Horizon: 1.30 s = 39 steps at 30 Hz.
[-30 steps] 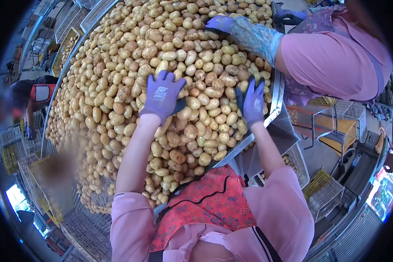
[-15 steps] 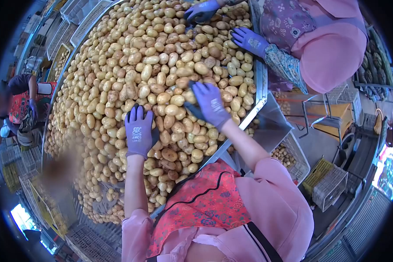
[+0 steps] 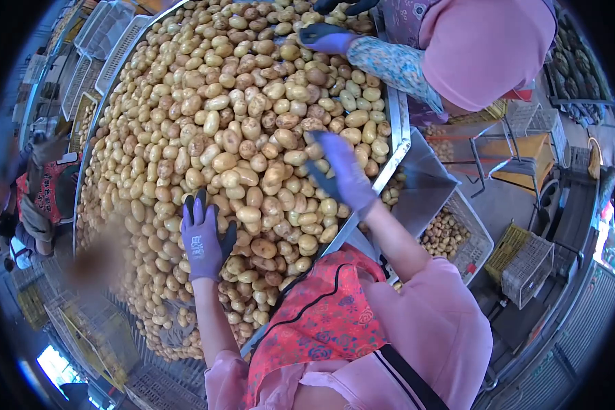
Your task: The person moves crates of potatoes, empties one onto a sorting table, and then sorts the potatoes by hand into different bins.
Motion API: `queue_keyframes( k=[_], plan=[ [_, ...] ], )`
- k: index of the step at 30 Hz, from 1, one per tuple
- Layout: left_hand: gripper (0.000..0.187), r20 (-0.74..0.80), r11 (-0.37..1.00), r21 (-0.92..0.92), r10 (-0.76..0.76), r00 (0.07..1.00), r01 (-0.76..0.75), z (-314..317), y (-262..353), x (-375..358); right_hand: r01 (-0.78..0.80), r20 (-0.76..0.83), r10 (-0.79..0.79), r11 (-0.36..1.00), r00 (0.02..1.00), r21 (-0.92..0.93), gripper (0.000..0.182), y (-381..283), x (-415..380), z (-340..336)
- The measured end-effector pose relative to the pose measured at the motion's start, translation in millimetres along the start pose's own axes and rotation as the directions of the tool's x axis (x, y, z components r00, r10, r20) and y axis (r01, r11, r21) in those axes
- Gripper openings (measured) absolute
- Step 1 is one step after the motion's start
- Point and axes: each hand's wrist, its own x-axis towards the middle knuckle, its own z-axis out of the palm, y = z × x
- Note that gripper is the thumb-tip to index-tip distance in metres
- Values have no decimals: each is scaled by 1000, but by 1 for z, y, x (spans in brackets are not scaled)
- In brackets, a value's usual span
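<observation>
A broad heap of wet yellow potatoes [image 3: 239, 140] fills the metal-edged table in front of me. My left hand [image 3: 203, 239], in a purple glove with dark fingertips, rests on the near potatoes with its fingers spread and thumb apart. Blurred by motion, my right hand [image 3: 343, 172] wears the same kind of glove and is over the potatoes near the table's right rim [image 3: 383, 188]. Its thumb and fingers are apart, and I see nothing held between them.
At the upper right, a co-worker's gloved hand [image 3: 324, 37] touches the same heap. A metal chute [image 3: 427, 188] joins the right rim above a white crate [image 3: 484, 246] with potatoes. More crates [image 3: 523, 270] stand on the floor, and another person [image 3: 41, 184] is at the left.
My right hand has shifted slightly right and down, and its thumb has moved clear of the potatoes. My left hand has moved a little left and down, fingers spreading. The co-worker's hands have moved up and left.
</observation>
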Motion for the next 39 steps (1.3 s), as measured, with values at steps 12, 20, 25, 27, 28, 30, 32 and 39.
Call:
queue_keyframes(
  k=[12, 20, 25, 27, 28, 30, 32, 39],
  plan=[
    [41, 102, 998, -31, 56, 993, -53, -35, 35, 14, -459, 285, 705, 663, 649, -591, 33, 163, 53, -15],
    [39, 60, 920, -192, 360, 931, -343, -1, 98, 27, -770, 212, 762, 636, 612, -61, 35, 162, 50, -45],
    [42, 116, 832, -116, 554, 824, -543, 84, 172, 61, -216, -107, 193, 932, 975, -291, 29, 86, -72, -109],
    [35, 155, 821, 32, 559, 815, -570, 101, 193, 81, -431, -87, 434, 812, 897, -394, 35, 61, -151, -143],
    [35, 156, 824, 33, 555, 817, -565, 114, 200, 90, -448, -51, 490, 745, 870, -495, 36, 60, -194, -159],
    [27, 149, 868, 120, 463, 874, -481, 138, 209, 101, 20, 177, 262, 508, 949, -861, 31, 70, -285, -194],
    [23, 74, 866, 174, 463, 883, -469, 136, 207, 103, -991, -154, 988, 33, 13, 127, 46, 99, -369, -218],
    [36, -7, 743, -616, 328, 945, -263, 88, 167, 58, -406, -22, 514, 650, 858, -642, 53, 57, -163, -93]
  ],
)
